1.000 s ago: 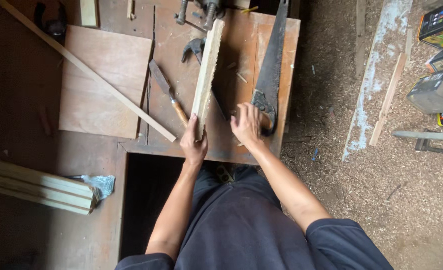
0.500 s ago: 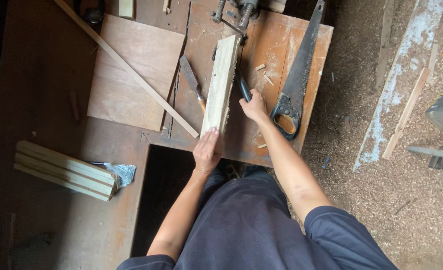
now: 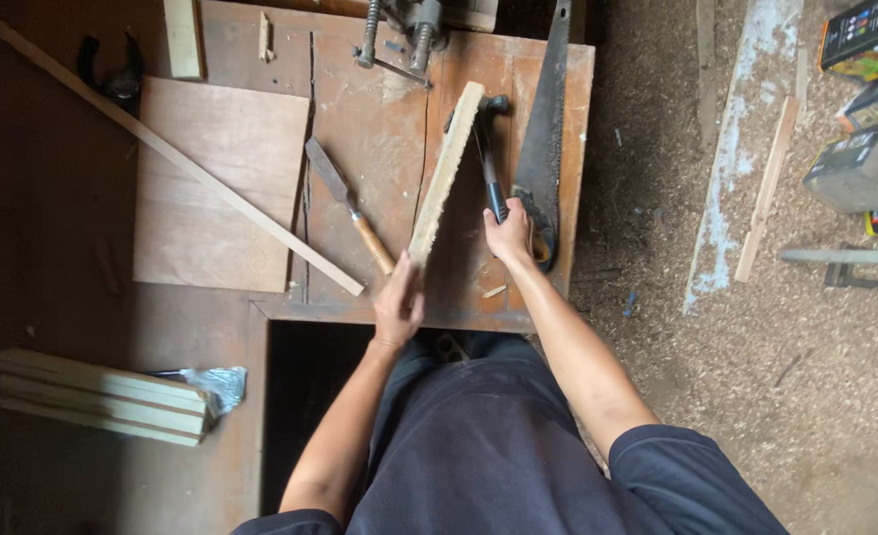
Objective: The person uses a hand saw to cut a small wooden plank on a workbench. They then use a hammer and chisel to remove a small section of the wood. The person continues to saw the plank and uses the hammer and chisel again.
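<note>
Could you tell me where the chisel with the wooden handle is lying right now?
In the head view, the chisel lies flat on the workbench, just left of the wooden strip that the left hand holds.

The right hand (image 3: 510, 236) hides the hammer (image 3: 488, 163) grip; the vise (image 3: 404, 25) and handsaw (image 3: 543, 139) tip run off the top edge

The worn wooden workbench (image 3: 379, 129) carries a handsaw (image 3: 548, 129), chisel (image 3: 345, 203), plywood sheet (image 3: 216, 183) (flat) — perhaps a hammer (image 3: 488, 159).
</note>
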